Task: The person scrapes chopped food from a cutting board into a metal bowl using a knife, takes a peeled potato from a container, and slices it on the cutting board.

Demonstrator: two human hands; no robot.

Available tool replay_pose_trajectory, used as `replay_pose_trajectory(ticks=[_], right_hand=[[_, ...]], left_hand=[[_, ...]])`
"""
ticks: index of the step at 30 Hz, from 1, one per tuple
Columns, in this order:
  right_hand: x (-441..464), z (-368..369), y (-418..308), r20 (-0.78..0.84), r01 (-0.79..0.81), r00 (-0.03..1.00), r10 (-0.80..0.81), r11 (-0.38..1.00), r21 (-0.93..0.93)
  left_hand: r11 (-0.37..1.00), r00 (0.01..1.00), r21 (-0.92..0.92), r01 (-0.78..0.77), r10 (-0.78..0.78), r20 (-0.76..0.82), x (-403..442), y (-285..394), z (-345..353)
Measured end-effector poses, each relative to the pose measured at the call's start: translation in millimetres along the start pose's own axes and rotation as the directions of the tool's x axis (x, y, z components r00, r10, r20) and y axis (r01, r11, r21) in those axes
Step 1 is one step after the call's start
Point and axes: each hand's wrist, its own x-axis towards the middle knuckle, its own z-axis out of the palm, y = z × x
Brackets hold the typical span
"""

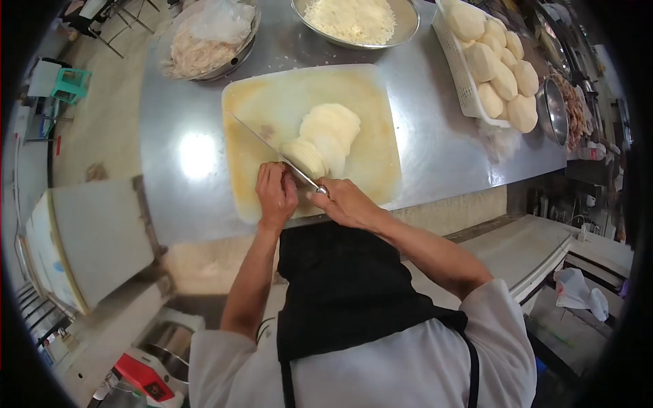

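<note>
On the metal table lies a yellowed cutting board [371, 102] with overlapping pale slices [330, 129] at its middle. My right hand [345, 202] is wrapped round the handle of a knife [262, 139], whose blade points to the upper left across the board. The blade passes at the near left end of the slices. My left hand [277, 192] is beside the blade near the board's front edge, its fingers curled and pressed together. Whatever is under those fingertips is hidden.
A bowl of pale shreds [350, 20] stands behind the board. Another bowl [235, 61] with shreds and a plastic bag is at the back left. A white basket [457, 75] of peeled, potato-like pieces and a metal bowl [554, 112] stand to the right.
</note>
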Motion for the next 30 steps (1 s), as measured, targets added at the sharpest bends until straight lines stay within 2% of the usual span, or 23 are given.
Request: replay_pose_trajectory(ticks=[3,7,10,13,16,19,25,28,30], right_hand=[[-12,-7,-14,0.001,-0.038,0.999,0.038,0.999,0.023],[-45,-15,-39,0.010,-0.077,0.997,0.076,0.994,0.078],[-41,-21,-44,0.111,-0.188,0.977,0.181,0.981,0.048],[-33,-6,-17,-0.002,-0.004,1.000,0.004,1.000,0.007],[-1,15,6,-0.060,0.097,0.993,-0.101,0.993,-0.062],[8,14,-1,-0.025,0.025,0.999,-0.025,1.000,-0.007],[-36,-9,-37,0.023,-0.068,0.998,0.067,0.994,0.081],[-35,-4,-29,-0.001,-0.056,0.998,0.056,0.998,0.028],[-30,-1,-20,-0.023,0.012,1.000,-0.012,0.999,0.034]], left_hand=[[0.999,1.000,0.033,-0.009,0.009,0.013,0,-8,1],[0.998,0.998,0.033,0.055,-0.056,0.031,-3,0,-2],[0.996,0.996,0.026,0.082,-0.083,0.041,-5,-2,-2],[1.000,0.999,0.001,0.031,-0.031,0.018,-2,0,-3],[1.000,0.999,0.000,0.030,-0.030,0.028,-4,-3,-4],[0.999,0.999,-0.013,0.034,-0.033,0.029,-4,-2,-5],[0.995,0.994,-0.005,0.104,-0.104,0.023,-6,0,-4],[0.997,0.996,0.022,0.078,-0.078,0.033,-7,-2,-4],[0.996,0.995,-0.013,0.092,-0.092,0.030,-7,-3,-5]])
